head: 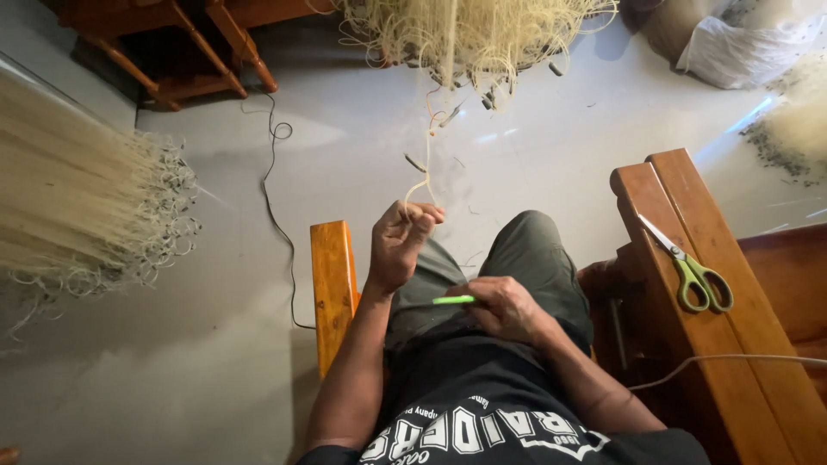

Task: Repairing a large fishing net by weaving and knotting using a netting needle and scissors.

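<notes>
Grey polished floor (362, 172) fills the view; all positions below are referenced to the wooden armrest (715, 301) on the person's right side. Far left of the armrest, a large combed sheet of pale net line (69, 215) lies spread out, looking already arranged. Up and left of the armrest, a tangled heap of the same line (465, 34) with small dark weights looks unsorted, so by this judgement much work remains. Above the armrest, a white sack (741, 47) sits against the wall edge; no label is legible on it. On the armrest itself rest green-handled scissors (693, 267), untouched. Left of the armrest, the left hand (401, 241) is raised, fingers closed, pinching a strand (426, 146) that runs up to the heap. Nearer the armrest, on the lap, the right hand (508, 306) grips a slim green tool (454, 300).
</notes>
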